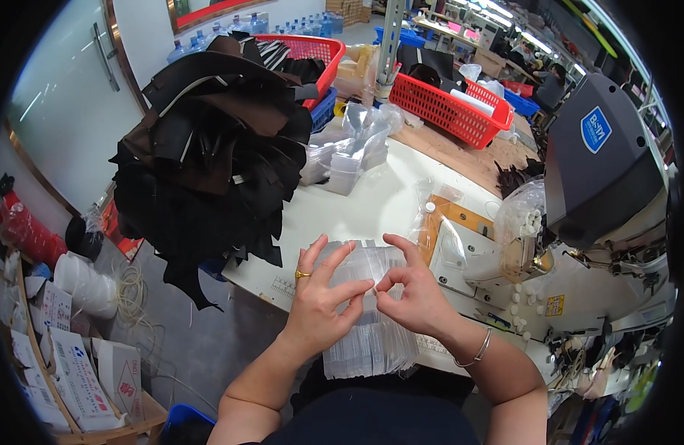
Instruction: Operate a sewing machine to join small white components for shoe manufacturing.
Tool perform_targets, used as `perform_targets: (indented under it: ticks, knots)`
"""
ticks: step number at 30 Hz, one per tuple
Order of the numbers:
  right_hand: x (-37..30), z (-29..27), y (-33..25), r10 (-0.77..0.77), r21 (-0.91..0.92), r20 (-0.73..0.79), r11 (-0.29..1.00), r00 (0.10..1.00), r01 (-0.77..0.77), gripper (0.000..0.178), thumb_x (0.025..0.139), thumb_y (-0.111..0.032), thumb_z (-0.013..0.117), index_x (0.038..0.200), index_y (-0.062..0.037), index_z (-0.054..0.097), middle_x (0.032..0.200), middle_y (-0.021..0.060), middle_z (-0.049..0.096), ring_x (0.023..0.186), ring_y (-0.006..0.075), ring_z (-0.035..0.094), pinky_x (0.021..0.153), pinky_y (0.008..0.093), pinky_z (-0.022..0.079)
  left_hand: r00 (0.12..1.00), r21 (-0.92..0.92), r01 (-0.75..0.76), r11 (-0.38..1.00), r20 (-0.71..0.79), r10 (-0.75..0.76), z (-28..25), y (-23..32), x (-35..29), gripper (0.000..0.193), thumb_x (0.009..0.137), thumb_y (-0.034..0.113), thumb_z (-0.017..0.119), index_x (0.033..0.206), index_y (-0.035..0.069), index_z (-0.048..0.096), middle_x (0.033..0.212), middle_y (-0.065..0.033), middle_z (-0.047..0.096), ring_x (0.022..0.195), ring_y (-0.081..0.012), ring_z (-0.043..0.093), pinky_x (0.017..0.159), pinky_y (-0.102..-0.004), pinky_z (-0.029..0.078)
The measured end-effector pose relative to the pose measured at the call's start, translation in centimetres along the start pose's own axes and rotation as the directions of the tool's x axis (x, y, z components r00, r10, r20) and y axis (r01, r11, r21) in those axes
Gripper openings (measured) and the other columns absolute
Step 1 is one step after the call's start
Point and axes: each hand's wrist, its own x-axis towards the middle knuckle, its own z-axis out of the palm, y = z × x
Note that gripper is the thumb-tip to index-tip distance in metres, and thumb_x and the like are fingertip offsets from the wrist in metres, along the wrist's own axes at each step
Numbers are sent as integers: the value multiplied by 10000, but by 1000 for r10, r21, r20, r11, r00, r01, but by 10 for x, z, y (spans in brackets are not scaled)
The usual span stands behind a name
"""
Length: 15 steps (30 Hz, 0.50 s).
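A bundle of clear plastic pieces, stacked in many thin layers, lies at the table's front edge close to my body. Over its middle, my left hand has its thumb and index fingertip pinched together, the other fingers raised. My right hand mirrors it from the other side, thumb and index curled into a pinch right beside the left fingertips. Whatever sits between the fingertips is too small to make out. A ring is on my left hand and a bangle on my right wrist.
A sewing machine stands at the right. Black fabric pieces are heaped high at the left. More clear plastic pieces lie farther back on the white table. A red basket stands behind them; cartons fill the lower left.
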Motion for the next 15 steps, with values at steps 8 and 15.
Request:
perform_targets:
  ticks: [8,15]
  knots:
    - [-4,-1,10,-68,-26,-72,997,995,66,61,665,-91,623,647,-33,617,1424,175,342,1317,381,347,1075,447,297,1000,15,-15,1000,12,15,-5,-2,-1,238,694,84,693,895,203,736,1322,-103,499,1311,-396,302,1082,-526,232]
    - [-9,-1,18,-74,-85,-155,994,985,61,49,667,-77,628,653,-38,600,1429,197,328,1337,399,311,1075,447,291,993,130,-78,988,102,65,-8,1,1,333,699,90,669,986,253,713,1373,-92,452,1330,-412,250,1059,-564,230]
